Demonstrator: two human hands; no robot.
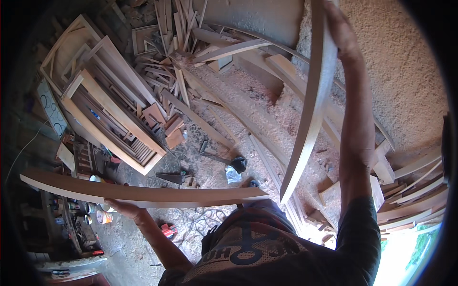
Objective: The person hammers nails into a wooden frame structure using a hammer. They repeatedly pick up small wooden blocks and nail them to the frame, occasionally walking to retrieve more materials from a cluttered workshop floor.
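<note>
A long wooden board [152, 194] lies level across the front left, its right end close to my waist. My left hand [123, 209] grips it from beneath near its left part; most of the fingers are hidden by the wood. A second wooden board [314, 90] stands steeply on the right, running from the top of the view down toward my body. High up, my right hand [341, 33] is closed on its right edge, with the fingertips out of sight. The lower end of the second board is near the right end of the first, with a small gap.
Wooden frames [119, 121] lean together at the left. Offcuts [160, 78] are heaped at the back, and long planks [248, 124] lie among shavings [381, 62]. A hammer [212, 153], a black-and-clear bag [234, 170], a red tool [169, 230], a cable [202, 219] and cans [103, 217] lie on the floor.
</note>
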